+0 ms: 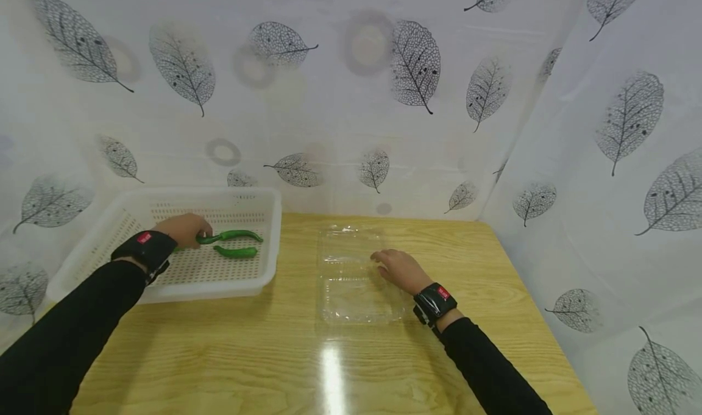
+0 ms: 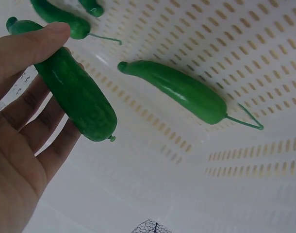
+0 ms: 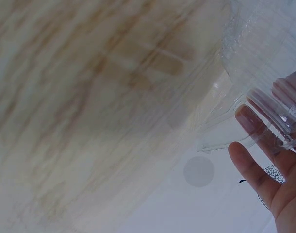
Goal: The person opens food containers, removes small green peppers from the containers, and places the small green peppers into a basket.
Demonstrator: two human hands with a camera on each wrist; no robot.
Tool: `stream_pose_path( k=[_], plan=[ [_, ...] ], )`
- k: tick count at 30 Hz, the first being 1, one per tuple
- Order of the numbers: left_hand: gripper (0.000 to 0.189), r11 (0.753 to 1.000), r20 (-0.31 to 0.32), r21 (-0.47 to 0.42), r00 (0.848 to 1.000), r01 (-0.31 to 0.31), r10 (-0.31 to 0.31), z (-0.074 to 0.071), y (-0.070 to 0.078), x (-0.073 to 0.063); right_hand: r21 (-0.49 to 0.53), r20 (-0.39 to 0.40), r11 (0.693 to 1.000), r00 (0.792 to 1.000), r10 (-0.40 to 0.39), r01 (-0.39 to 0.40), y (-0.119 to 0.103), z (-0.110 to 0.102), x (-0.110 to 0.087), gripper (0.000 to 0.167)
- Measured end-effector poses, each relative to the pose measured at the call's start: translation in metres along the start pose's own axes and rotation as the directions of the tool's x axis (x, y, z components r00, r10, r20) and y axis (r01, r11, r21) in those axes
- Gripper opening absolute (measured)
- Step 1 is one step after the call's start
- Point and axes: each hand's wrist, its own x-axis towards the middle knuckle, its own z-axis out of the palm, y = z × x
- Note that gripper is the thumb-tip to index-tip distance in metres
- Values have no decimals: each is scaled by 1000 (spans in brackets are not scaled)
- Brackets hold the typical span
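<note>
In the left wrist view, my left hand (image 2: 29, 102) pinches a plump dark green chili pepper (image 2: 77, 94) between thumb and fingers. Seen from the head, that left hand (image 1: 183, 229) is inside a white perforated plastic basket (image 1: 269, 269). Other green chili peppers lie on the basket floor, one (image 2: 179, 90) with a thin bent stem and another (image 2: 65, 22) beyond the held one. A clear plastic clamshell box (image 1: 351, 305) lies opened out on the table. My right hand (image 1: 403, 270) is at its right side, fingers loosely extended; some fingers show through the clear plastic (image 3: 250, 53).
The wood-grain table (image 1: 230, 354) reaches back to a pale leaf-printed curtain (image 1: 329, 116), which also hangs along the right side. The basket stands at the back left, with a strip of table between it and the box.
</note>
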Motion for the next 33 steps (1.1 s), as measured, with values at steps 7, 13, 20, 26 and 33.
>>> stream_pose_path(
  k=[7,13,20,26,33],
  plan=[
    [27,999,61,18,998,29,-30,10,-4,5,-1,-9,1000,1000,-9,9,0,0,-1,28],
    [24,999,93,28,995,27,-29,7,-2,6,-4,-9,1000,1000,-9,9,0,1,-1,28],
    [20,999,138,23,990,26,-29,11,-9,8,0,-13,1000,1000,-2,2,2,3,-2,27],
    [22,998,192,42,980,54,-61,19,-21,12,7,-12,1000,1000,-1,1,2,5,-3,27],
    [20,986,251,117,956,122,-148,26,-27,15,-3,-22,1000,1000,-10,9,3,6,-1,28]
  ],
)
